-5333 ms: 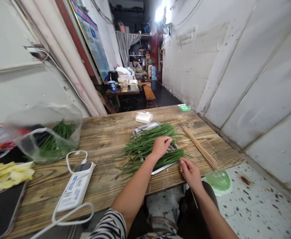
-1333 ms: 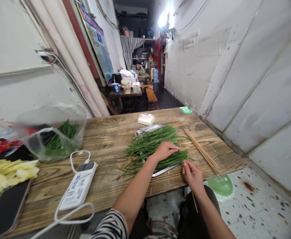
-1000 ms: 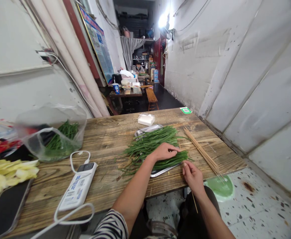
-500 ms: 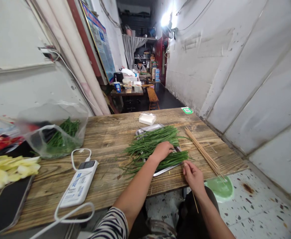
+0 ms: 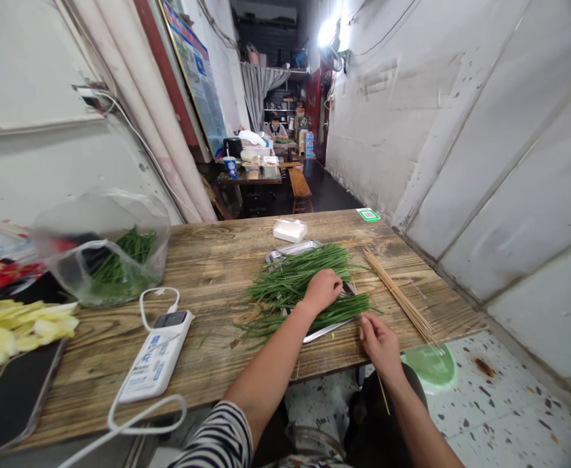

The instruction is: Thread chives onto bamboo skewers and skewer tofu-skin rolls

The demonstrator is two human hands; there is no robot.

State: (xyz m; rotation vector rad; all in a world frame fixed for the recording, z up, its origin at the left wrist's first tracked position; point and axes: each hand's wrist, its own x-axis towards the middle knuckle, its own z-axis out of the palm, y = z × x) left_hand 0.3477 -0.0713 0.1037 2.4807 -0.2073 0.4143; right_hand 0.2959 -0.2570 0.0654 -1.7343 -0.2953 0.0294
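Observation:
Green garlic chives (image 5: 305,270) lie in two heaps across a metal tray (image 5: 320,335). Over the gap between the heaps, my left hand (image 5: 323,290) is closed with its fingers curled down; whatever is in the fingertips is hidden. My right hand (image 5: 379,339) pinches a thin bamboo skewer (image 5: 384,394) beside the cut ends of the nearer heap. The skewer slants down past the table edge. To the right lies a bundle of bamboo skewers (image 5: 400,299).
A clear plastic bag (image 5: 161,260) with more chives, yellow leaves (image 5: 17,328), a phone (image 5: 17,396) and a white power bank (image 5: 156,357) with its cable occupy the left side. Behind the tray sits a white packet (image 5: 290,230). A person (image 5: 276,129) sits far back.
My left hand has risen slightly and shifted a little right, its fingers more curled. My right hand keeps its pinch on the skewer, nearly still.

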